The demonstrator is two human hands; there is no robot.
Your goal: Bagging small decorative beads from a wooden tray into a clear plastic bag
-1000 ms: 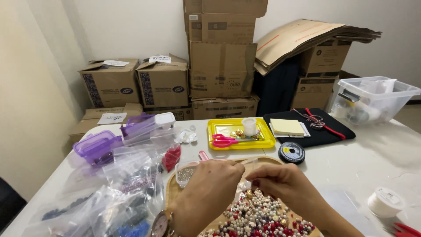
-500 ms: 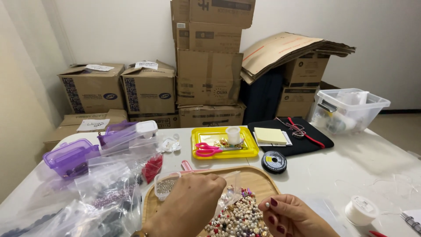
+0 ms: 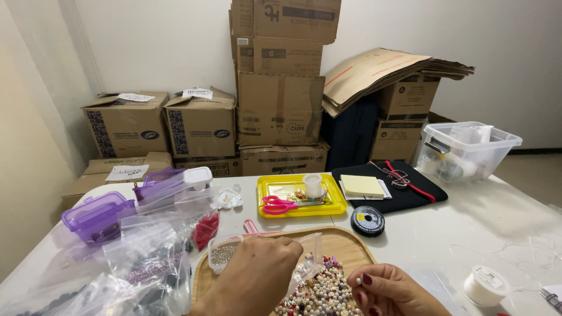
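Left hand (image 3: 257, 272) pinches clear bag (image 3: 307, 260) over beads (image 3: 322, 295).

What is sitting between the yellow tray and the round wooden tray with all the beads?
In the head view, mostly bare white table lies between the yellow tray and the wooden tray. A pink tool lies toward the left, and a black spool off to the right.

Brown cardboard boxes (image 3: 280, 76) stand stacked against the wall past the worktop's far edge, with two lower boxes (image 3: 164, 123) to their left carrying white paper labels (image 3: 197, 93) on top. Flattened cartons (image 3: 380, 67) lie over boxes on the right. Clear plastic bags (image 3: 146, 257) of beads crowd the worktop's near left corner.
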